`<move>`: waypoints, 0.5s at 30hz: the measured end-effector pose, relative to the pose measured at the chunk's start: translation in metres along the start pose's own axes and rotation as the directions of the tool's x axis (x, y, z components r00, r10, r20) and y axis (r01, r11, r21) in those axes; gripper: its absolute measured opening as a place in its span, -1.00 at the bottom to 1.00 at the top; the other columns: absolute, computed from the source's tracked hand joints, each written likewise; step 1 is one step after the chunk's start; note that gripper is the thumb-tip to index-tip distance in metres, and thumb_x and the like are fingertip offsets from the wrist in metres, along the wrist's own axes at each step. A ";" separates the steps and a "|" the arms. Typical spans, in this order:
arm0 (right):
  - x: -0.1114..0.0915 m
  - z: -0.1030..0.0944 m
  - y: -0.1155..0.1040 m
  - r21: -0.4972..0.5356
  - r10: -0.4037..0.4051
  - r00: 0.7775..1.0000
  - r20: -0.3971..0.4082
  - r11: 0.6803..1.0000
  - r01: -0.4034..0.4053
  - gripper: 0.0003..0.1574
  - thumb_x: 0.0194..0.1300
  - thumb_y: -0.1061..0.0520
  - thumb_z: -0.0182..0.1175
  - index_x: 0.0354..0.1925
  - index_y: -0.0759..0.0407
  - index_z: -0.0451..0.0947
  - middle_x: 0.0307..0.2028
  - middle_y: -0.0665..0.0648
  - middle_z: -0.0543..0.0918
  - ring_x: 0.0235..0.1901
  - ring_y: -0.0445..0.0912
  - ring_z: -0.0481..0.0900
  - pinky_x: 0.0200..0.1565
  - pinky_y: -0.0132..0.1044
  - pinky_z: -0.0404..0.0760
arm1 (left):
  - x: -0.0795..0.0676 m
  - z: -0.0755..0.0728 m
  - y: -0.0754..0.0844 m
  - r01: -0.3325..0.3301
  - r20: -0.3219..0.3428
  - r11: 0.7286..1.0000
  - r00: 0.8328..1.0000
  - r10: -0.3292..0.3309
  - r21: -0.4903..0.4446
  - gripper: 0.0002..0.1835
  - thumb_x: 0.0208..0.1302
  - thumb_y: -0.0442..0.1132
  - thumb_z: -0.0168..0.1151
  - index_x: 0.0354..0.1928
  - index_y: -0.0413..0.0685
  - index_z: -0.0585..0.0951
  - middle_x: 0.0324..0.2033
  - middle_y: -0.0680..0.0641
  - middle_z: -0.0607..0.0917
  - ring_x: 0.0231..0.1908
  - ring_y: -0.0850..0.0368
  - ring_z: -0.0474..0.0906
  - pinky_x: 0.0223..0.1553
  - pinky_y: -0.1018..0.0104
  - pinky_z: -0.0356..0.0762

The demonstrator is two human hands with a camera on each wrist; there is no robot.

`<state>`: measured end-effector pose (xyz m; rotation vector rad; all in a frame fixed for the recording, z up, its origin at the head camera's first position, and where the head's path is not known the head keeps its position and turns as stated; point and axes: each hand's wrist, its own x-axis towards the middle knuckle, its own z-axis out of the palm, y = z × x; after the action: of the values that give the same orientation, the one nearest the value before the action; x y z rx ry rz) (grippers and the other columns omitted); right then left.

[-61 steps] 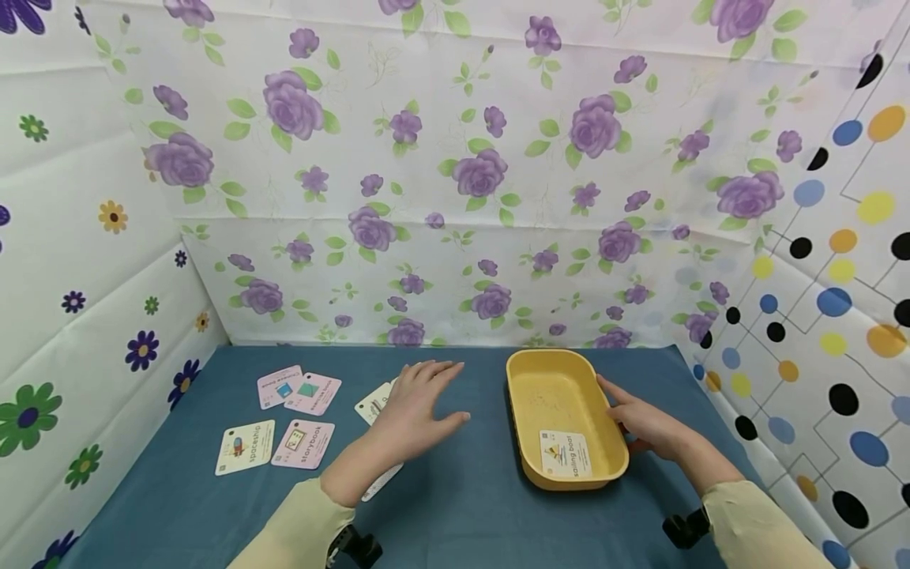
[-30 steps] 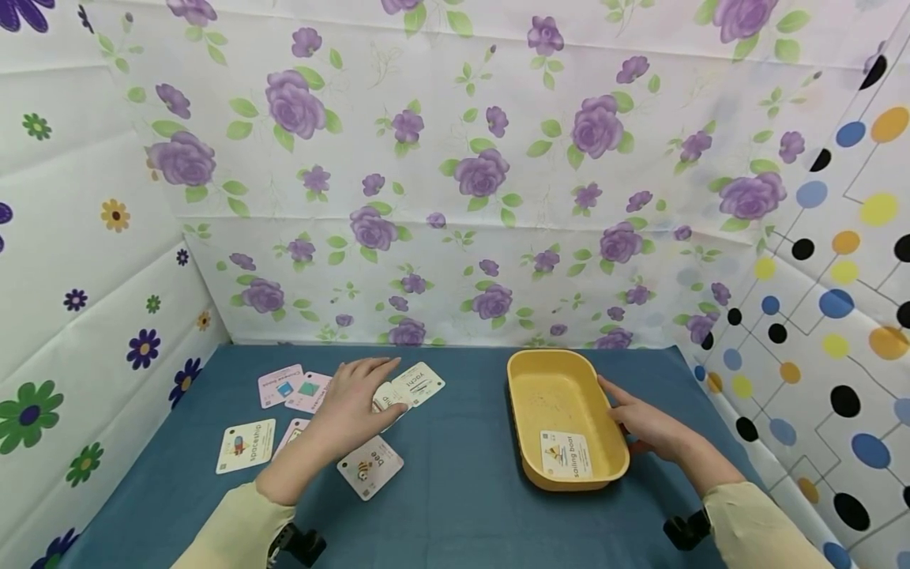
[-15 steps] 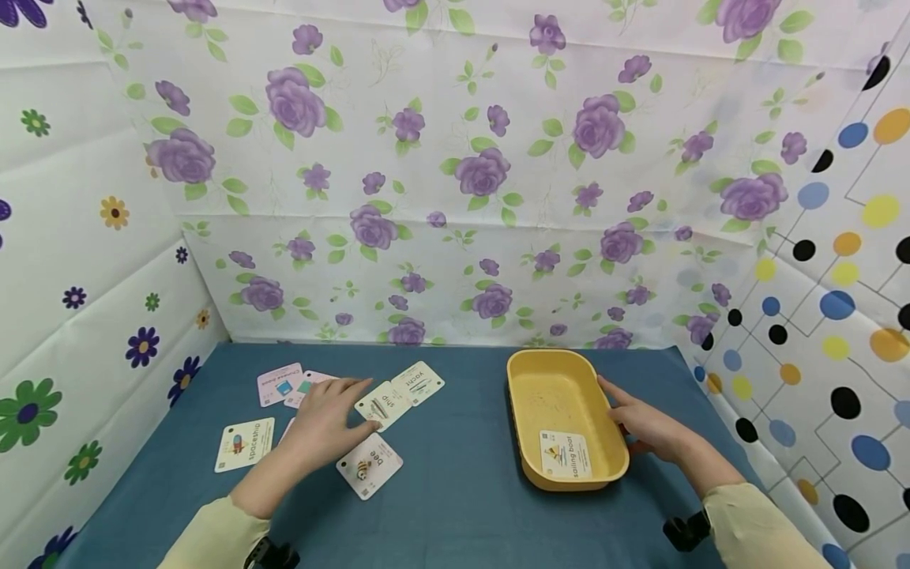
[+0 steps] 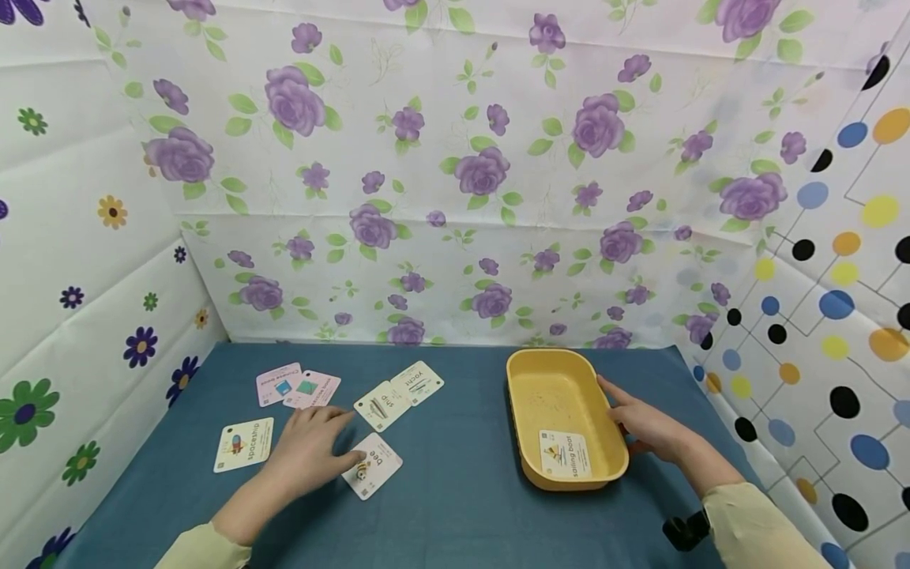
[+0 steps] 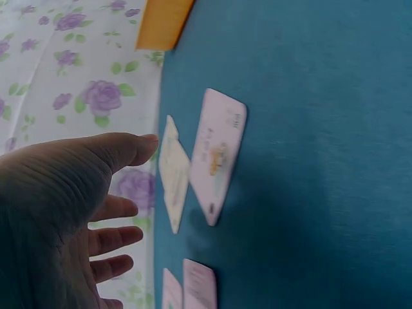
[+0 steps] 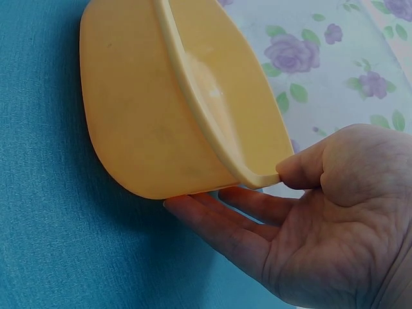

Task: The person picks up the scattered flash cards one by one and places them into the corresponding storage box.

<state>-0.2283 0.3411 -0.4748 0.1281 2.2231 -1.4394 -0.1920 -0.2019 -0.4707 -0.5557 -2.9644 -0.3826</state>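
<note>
My left hand point(image 4: 306, 450) is over the cards on the left, fingers spread and holding nothing. In the head view its thumb overlaps a corner of the bee card point(image 4: 377, 470); the left wrist view has the thumb apart from the cards. Beyond lie the ship card point(image 4: 384, 405) and the yacht card point(image 4: 418, 382), which touch. The spaceship card point(image 4: 244, 445) is left of the hand. At the right, my right hand point(image 4: 650, 427) holds a yellow plastic tray point(image 6: 141, 116), thumb at the rim and fingers against the outer wall. A sailing boat card point(image 4: 566, 454) lies inside the tray.
Two overlapping pink cards, the left one point(image 4: 273, 383) and the right one point(image 4: 316, 387), lie at the back left. Blue cloth point(image 4: 462, 514) covers the table. A flowered sheet point(image 4: 441, 269) stands behind, with patterned sheets on both sides.
My left hand has moved left and toward me from the ship and yacht cards, uncovering them and the bee card. It now covers the storybook card. The right hand and tray have stayed put.
</note>
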 end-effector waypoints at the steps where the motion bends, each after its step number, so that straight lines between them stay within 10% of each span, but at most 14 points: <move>1: 0.000 0.000 0.000 0.003 0.002 1.000 -0.002 1.000 -0.002 -0.03 0.59 0.16 -0.11 0.65 -0.24 -0.41 0.56 0.43 -0.12 0.02 0.17 0.61 -0.18 0.09 0.69 | -0.002 0.002 -0.001 0.003 0.004 1.000 1.000 -0.003 0.007 -0.26 0.19 0.17 0.47 0.27 -0.20 0.61 0.20 -0.24 0.59 0.25 -0.37 0.40 0.32 -0.41 0.14; 15: -0.001 0.000 -0.001 -0.003 0.006 1.000 0.003 1.000 -0.006 -0.04 0.60 0.16 -0.11 0.65 -0.24 -0.41 0.57 0.41 -0.13 0.09 0.21 0.57 -0.16 0.09 0.69 | -0.024 0.026 -0.002 0.052 0.051 0.998 0.997 -0.053 0.026 -0.21 0.06 0.31 0.49 0.15 -0.17 0.69 0.15 -0.19 0.61 0.23 -0.30 0.44 0.29 -0.36 0.21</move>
<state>-0.2282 0.3406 -0.4734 0.1320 2.2204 -1.4324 -0.1717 -0.2051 -0.5002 -0.4933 -3.0336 -0.3416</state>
